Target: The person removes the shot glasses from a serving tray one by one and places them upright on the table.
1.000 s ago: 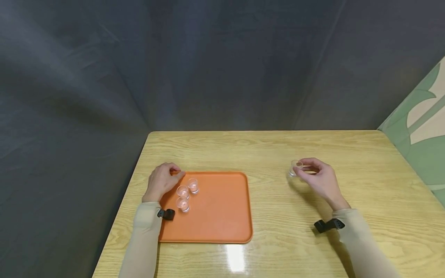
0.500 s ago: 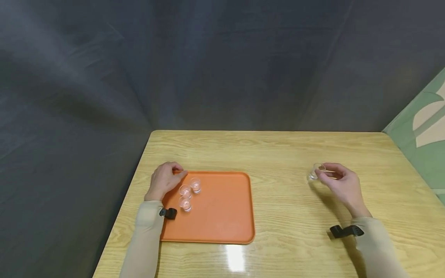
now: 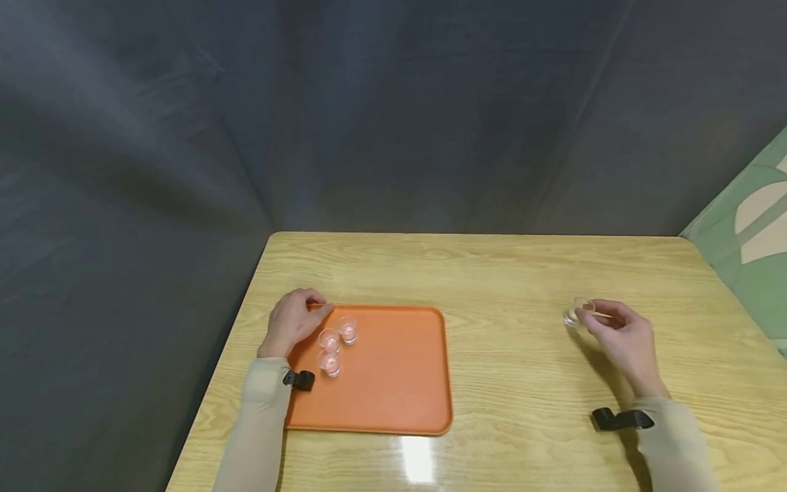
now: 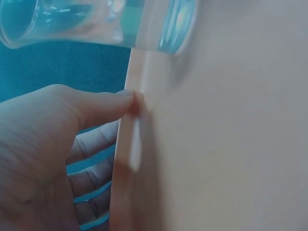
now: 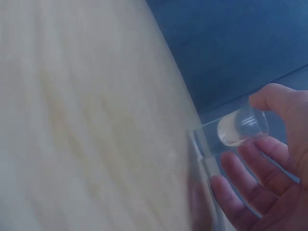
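My right hand pinches a small clear shot glass by its upper part, over the right half of the table. In the right wrist view the thumb and fingers hold that glass near its rim, and its base is at or close to the tabletop. At the orange tray's far left corner, my left hand grips the rim, thumb on top and fingers outside. Near that hand, three clear shot glasses stand close together on the tray: one farther back, one in the middle, one nearer me.
A light wooden table carries everything. Dark cloth hangs behind it and along the left side. Green and beige patterned fabric lies beyond the right edge.
My right hand has moved right across the table with the shot glass, slowing and coming slightly nearer. The left hand stays at the tray's corner; the view has shifted slightly.
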`<state>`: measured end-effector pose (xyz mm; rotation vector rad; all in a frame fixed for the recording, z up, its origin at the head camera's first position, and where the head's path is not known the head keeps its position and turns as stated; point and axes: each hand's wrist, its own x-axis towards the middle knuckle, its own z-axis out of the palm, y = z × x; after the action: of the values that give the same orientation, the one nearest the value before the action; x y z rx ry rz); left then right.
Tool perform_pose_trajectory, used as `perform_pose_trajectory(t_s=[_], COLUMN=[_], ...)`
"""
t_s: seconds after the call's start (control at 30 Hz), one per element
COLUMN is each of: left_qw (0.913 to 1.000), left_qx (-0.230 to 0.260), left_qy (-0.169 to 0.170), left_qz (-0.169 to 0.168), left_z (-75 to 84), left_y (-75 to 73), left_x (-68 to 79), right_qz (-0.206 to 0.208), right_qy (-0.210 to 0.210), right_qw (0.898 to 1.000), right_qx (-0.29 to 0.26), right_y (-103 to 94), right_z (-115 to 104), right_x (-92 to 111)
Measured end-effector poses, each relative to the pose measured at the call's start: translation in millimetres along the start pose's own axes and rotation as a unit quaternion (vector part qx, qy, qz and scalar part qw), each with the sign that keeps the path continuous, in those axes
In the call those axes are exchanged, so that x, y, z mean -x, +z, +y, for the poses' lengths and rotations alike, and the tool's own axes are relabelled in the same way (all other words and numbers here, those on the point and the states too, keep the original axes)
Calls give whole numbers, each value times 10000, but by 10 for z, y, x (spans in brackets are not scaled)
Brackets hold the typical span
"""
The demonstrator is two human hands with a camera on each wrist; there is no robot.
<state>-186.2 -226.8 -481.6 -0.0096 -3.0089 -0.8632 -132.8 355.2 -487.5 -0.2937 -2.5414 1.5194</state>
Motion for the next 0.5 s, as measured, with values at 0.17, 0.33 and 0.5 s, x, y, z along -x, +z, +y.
perform_pose_trajectory(t_s=[0.17,0.33,0.5], left_qw=[10000,10000,10000], left_qx=[-33,32,61], left_qy=[-40,0,15], left_qz=[39,-4,-25], left_z=[-21,2,18], left_y=[-30,-30,-8], left_x=[8,3,8], right_qz=[-113,-145,-174], right_qy=[-76,-84,-15], right_qw=[9999,9998,9997], right_qx=[62,140,183], right_y=[16,-2,-13], right_z=[31,55,57], right_x=[-14,4,20])
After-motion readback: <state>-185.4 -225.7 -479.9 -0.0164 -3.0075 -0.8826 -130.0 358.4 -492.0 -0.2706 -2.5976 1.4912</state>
